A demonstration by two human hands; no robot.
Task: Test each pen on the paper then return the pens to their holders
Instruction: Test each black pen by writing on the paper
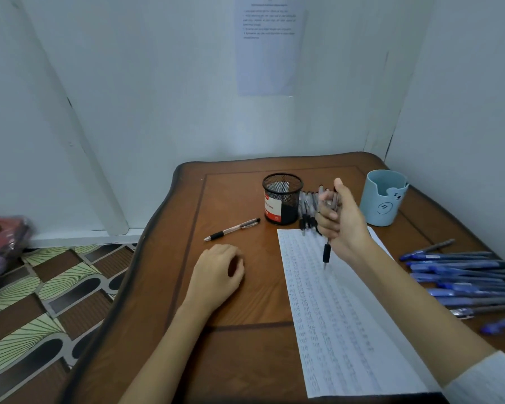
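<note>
The right hand (343, 225) grips one pen (326, 255) nearly upright, tip down just over the single paper (341, 330), with two holders near, the mesh holder (282, 199) at its 10 o'clock and the blue holder (382, 199) at 2, while the left hand (216, 272) rests loosely curled and empty on the tabletop (245, 360).

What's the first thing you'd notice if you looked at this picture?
The right hand, raised in the middle, grips a black pen pointing down at the paper, which is full of scribbled rows. Next comes the row of blue pens lying at the right edge of the table, near a light blue holder with a bear face.
</note>
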